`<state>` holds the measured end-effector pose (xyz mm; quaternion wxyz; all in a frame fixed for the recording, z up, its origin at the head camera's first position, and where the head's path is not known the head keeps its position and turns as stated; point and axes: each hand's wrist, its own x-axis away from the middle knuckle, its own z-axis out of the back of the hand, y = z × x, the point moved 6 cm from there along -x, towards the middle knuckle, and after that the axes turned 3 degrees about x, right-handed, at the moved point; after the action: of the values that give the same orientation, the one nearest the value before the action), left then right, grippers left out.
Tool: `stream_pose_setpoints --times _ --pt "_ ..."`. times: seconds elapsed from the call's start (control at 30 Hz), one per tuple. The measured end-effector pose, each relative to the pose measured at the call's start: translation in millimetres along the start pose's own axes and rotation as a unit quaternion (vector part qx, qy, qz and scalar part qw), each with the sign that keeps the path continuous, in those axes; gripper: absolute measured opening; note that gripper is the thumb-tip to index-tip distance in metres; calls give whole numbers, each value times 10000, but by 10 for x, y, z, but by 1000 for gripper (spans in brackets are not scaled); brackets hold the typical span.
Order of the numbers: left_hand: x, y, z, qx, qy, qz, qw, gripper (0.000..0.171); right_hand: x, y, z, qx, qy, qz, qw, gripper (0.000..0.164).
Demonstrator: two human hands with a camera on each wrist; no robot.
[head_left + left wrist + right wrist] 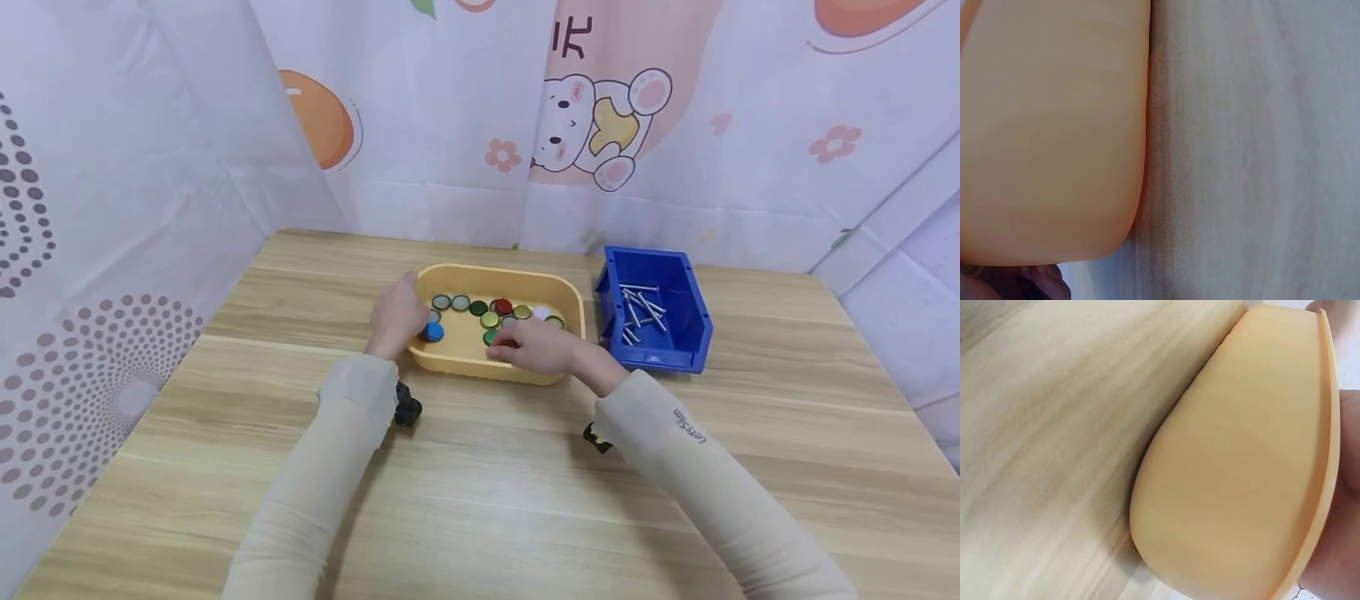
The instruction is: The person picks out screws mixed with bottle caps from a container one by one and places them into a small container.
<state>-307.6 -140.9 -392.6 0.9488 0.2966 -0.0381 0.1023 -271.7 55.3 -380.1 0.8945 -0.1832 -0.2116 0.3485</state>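
Observation:
A yellow-orange plastic tray (465, 364) with rounded corners holds several crown bottle caps. Its outer wall (1054, 137) fills much of the left wrist view. My left hand (397, 317) grips the tray's left end, close beside a blue bottle cap (434, 332). Over the tray's right part reaches my right hand (536, 344), fingers bent down among the caps, next to a green bottle cap (491, 337). Whether its fingertips pinch a cap I cannot tell. A red bottle cap (503, 307) and a dark green bottle cap (478, 307) lie farther back.
A blue bin (693, 325) stands to the right of the tray, with several metal screws (637, 308) inside. Behind the wooden table (480, 500) hangs a patterned curtain (435, 108). Dark wrist-worn devices (407, 408) hang below both sleeves, near the tabletop.

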Motion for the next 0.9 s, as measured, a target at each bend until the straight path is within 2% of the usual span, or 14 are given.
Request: stream_pose_setpoints --times 0.33,0.73,0.8,0.9 --pt "-8 -3 -11 28 -2 40 10000 53 -16 42 -94 -360 -505 -54 9981 38" --pt "-8 -3 -10 31 -36 44 10000 54 -19 106 -136 -583 -721 -310 9952 38" --pt "-5 1 -13 43 -64 51 10000 55 -7 129 -142 -644 -775 -517 9936 45" --pt "-5 0 -16 51 -99 69 9999 55 16 160 -152 -718 -905 -950 9888 68"
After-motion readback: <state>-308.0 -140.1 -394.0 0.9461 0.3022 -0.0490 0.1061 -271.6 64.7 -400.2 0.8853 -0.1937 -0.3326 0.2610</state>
